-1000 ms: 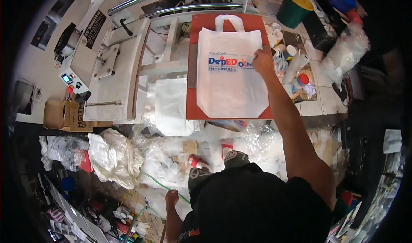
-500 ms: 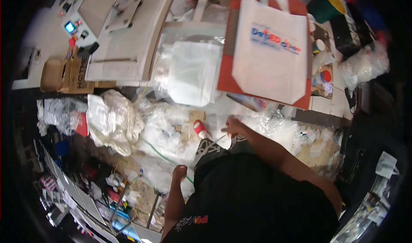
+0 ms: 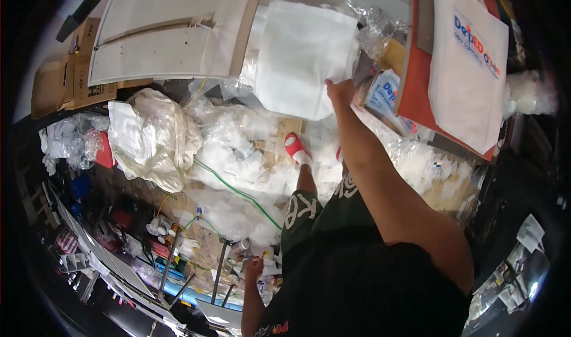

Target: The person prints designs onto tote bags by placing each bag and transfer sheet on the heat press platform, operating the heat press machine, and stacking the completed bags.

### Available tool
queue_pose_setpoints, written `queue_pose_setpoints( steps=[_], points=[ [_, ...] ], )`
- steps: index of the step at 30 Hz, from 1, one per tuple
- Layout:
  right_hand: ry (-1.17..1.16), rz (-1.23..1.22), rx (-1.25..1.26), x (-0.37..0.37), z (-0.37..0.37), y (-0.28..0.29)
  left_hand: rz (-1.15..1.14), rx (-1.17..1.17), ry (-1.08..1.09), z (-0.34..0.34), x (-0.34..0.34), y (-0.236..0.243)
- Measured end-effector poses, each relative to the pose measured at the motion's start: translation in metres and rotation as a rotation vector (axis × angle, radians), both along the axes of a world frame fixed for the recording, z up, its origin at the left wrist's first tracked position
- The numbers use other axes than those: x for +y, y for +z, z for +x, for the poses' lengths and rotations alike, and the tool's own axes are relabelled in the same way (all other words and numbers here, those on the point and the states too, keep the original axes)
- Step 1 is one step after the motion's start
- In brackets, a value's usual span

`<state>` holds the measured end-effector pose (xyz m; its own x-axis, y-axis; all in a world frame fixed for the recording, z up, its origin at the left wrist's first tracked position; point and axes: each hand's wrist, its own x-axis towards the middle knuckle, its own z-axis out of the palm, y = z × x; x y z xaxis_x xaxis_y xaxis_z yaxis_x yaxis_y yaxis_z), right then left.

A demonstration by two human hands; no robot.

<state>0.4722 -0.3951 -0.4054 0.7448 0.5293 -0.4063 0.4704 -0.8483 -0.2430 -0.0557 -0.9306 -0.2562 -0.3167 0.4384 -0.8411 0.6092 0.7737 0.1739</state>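
Observation:
My right hand (image 3: pixel 341 92) reaches to the right edge of a stack of plain white fabric bags (image 3: pixel 297 51), its fingers closed on that edge. To its right, a white bag with blue and red print (image 3: pixel 464 87) lies on an orange-red board (image 3: pixel 410 108). Just beside my hand are folded printed sheets or bags (image 3: pixel 383 96), lower than the board. My left hand (image 3: pixel 253 268) hangs low by my body with curled fingers; what is in it, if anything, is too small to tell.
A white machine table (image 3: pixel 160 39) stands at upper left beside cardboard boxes (image 3: pixel 83 69). Crumpled plastic sacks (image 3: pixel 151 138) and white scraps (image 3: pixel 232 140) cover much of the floor around my red slippers (image 3: pixel 295 146). A green cable (image 3: pixel 238 191) crosses it. A cluttered rack (image 3: pixel 119 259) is at lower left.
My right hand left the printed bag on the board, swung down and moved to the stack of plain white bags. The view shifted, so the board now sits farther right. My left hand stays low.

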Motion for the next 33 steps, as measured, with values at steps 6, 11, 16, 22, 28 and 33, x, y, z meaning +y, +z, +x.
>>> queue_pose_setpoints(
  steps=[6,11,16,22,28,33],
  points=[
    [0.056,-0.003,-0.050,-0.022,0.039,-0.030,-0.047,-0.069,-0.062,0.033,0.087,0.014],
    [0.016,0.067,0.015,-0.015,0.027,-0.017,0.182,-0.106,-0.063,0.044,0.133,0.005],
    [0.000,0.167,-0.124,-0.019,-0.004,-0.017,0.215,-0.138,-0.073,0.059,0.163,0.010],
    [-0.088,0.026,-0.080,0.008,0.002,-0.025,0.132,-0.176,-0.076,0.054,0.145,0.010],
    [0.122,0.443,0.311,0.009,-0.016,0.066,0.100,-0.192,0.094,0.053,0.150,-0.004],
    [-0.250,0.817,1.332,-0.108,0.008,0.232,0.065,-0.743,0.594,0.139,0.285,0.015]
  ],
)
